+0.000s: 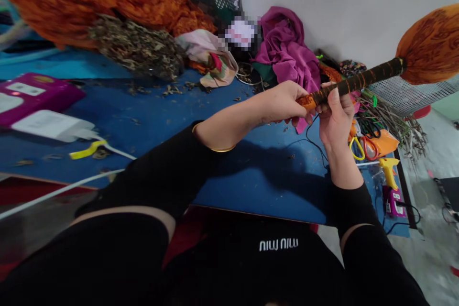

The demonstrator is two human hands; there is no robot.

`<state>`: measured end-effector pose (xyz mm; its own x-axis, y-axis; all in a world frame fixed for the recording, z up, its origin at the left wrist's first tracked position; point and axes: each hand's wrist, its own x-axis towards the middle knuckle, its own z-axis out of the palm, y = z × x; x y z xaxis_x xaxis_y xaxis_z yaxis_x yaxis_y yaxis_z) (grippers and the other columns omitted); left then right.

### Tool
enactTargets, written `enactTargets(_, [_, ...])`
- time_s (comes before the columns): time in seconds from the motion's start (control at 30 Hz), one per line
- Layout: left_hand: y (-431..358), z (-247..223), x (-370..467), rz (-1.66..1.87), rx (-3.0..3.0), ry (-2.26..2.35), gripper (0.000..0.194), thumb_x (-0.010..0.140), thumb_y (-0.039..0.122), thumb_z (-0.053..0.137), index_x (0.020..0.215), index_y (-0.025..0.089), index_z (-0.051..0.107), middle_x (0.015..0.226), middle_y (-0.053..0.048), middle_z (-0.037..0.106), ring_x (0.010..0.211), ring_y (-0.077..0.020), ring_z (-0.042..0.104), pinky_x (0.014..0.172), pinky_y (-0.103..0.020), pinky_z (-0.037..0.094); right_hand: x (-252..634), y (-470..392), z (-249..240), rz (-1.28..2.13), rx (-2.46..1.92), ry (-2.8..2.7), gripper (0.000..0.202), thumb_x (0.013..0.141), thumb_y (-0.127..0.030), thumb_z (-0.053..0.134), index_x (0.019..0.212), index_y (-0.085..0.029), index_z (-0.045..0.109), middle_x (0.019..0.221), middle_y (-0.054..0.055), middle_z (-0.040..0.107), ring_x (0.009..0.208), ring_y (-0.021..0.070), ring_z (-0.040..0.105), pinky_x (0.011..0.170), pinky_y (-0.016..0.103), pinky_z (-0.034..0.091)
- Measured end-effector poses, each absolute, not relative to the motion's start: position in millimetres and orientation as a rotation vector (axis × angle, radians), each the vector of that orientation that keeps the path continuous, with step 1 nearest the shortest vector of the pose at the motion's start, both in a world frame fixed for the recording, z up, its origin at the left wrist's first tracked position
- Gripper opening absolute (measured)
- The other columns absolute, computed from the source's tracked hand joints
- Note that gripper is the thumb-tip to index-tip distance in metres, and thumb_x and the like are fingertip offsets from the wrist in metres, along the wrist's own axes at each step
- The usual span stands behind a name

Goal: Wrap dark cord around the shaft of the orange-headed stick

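Note:
In front of me I hold a cloth-headed stick (369, 76) over the table. Its big rounded orange cloth head points to the upper right, and its handle is wound with dark strip or cord. My left hand (287, 100) is closed around the orange lower end of the handle. Just above it, my right hand (337, 110) grips the dark wound part, thumb on top. A thin black cord (311, 139) hangs down between my hands toward the table; where its upper end goes is hidden by my fingers.
Orange cloth (82, 0), dried plant matter (139, 48) and magenta cloth (287, 48) lie along the back of the blue table (247, 186). A purple power strip (39, 95) with a white charger sits left. Scissors (364, 147), a yellow glue gun (389, 172) and dry stems (390, 114) are right.

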<state>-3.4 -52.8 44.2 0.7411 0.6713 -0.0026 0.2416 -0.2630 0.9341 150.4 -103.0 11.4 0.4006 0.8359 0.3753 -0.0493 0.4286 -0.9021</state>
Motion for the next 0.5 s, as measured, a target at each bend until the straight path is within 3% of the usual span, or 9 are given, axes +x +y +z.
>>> enactTargets(0.27, [-38, 41, -11, 0.365, 1.761, 0.496, 0.01, 0.076, 0.03, 0.073, 0.08, 0.02, 0.072, 0.063, -0.003, 0.067, 0.049, -0.0106, 0.05, 0.051, -0.028, 0.038, 154, -100, 9, 0.672, -1.007, -0.999, 0.032, 0.087, -0.058, 0.075, 0.094, -0.027, 0.072, 0.075, -0.004, 0.06, 0.067, 0.0107, 0.06, 0.059, 0.026, 0.052])
enactTargets(0.4, [-35, 35, -15, 0.34, 1.63, 0.443, 0.032, 0.084, 0.046, 0.078, 0.07, 0.023, 0.06, 0.061, -0.001, 0.056, 0.053, -0.0108, 0.043, 0.053, -0.032, 0.033, 153, -99, 10, 0.664, -0.982, -1.022, 0.032, 0.086, -0.059, 0.075, 0.093, -0.028, 0.072, 0.074, -0.004, 0.059, 0.066, 0.0107, 0.058, 0.062, 0.027, 0.054])
enactTargets(0.5, [-33, 33, -17, 0.359, 1.66, 0.47, 0.035, 0.09, 0.054, 0.071, 0.076, 0.023, 0.062, 0.065, -0.001, 0.057, 0.053, -0.0122, 0.044, 0.054, -0.032, 0.034, 153, -97, 9, 0.68, -0.975, -1.019, 0.031, 0.087, -0.059, 0.074, 0.092, -0.029, 0.072, 0.072, -0.004, 0.058, 0.066, 0.0117, 0.06, 0.069, 0.031, 0.06])
